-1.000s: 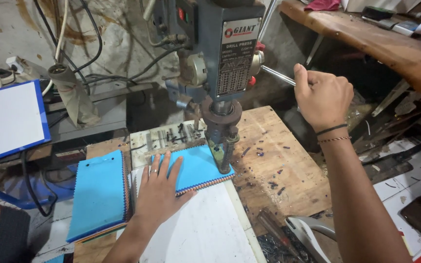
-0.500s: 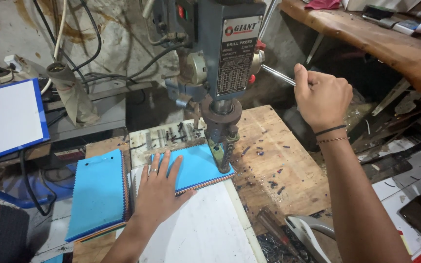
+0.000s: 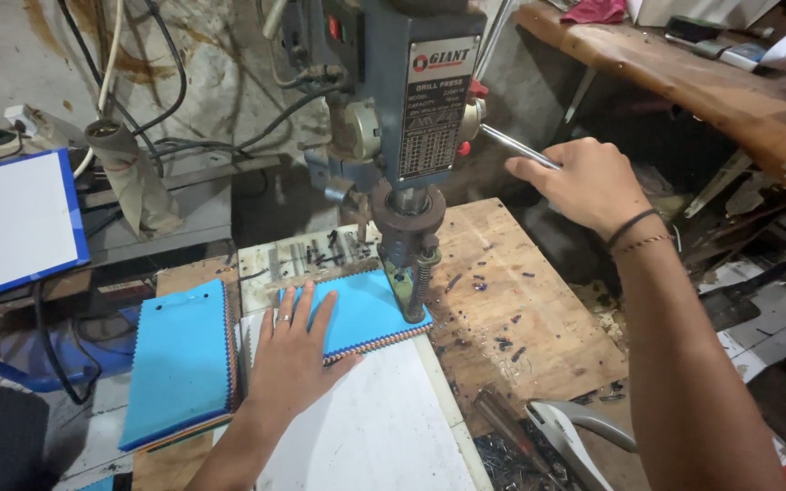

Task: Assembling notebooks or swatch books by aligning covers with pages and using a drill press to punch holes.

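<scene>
Under the drill point(image 3: 408, 238), near the bench's middle, we press our left hand point(image 3: 295, 350) flat, fingers spread, on the blue swatch stack point(image 3: 357, 314). Our right hand point(image 3: 584, 182), a moment ago fisted higher on the feed lever point(image 3: 518, 146), now sits lower with fingers looser round it.

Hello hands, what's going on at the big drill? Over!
Left hand flat on the blue fabric stack, pinning it under the drill bit. Right hand gripping the feed lever. Nothing in the way.
</scene>
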